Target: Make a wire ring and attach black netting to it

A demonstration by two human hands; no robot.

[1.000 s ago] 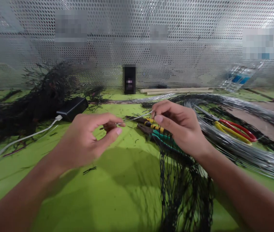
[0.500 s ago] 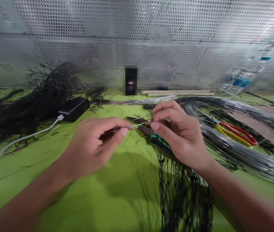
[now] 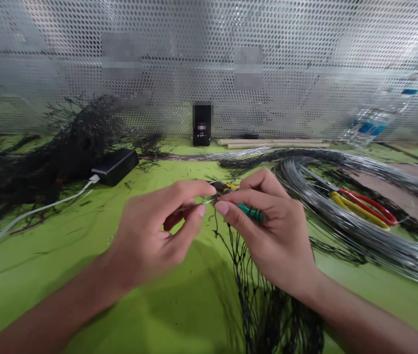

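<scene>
Between thumb and forefinger, my left hand (image 3: pixel 160 226) pinches a thin metal wire (image 3: pixel 207 201) whose end points toward my other hand. My right hand (image 3: pixel 275 226) is closed in a pinch on the edge of a black knotted net (image 3: pixel 243 265), which hangs down from the fingers toward me. The fingertips of both hands almost meet at the wire. Behind my right fingers lie pliers with green grips (image 3: pixel 252 213), partly hidden, and something yellow beside them.
A coil of wire (image 3: pixel 326 206) lies at the right with red-and-yellow-handled scissors (image 3: pixel 367 204) on it. A black box (image 3: pixel 116 167) with a white cable, a black net heap (image 3: pixel 79 132), a phone (image 3: pixel 202 125), sticks (image 3: pixel 275 143) and a bottle (image 3: pixel 374 123) stand or lie farther back.
My left hand has moved right along the wire, closer to my right hand. My right hand has shifted slightly down and left, and the net's edge has come left with it.
</scene>
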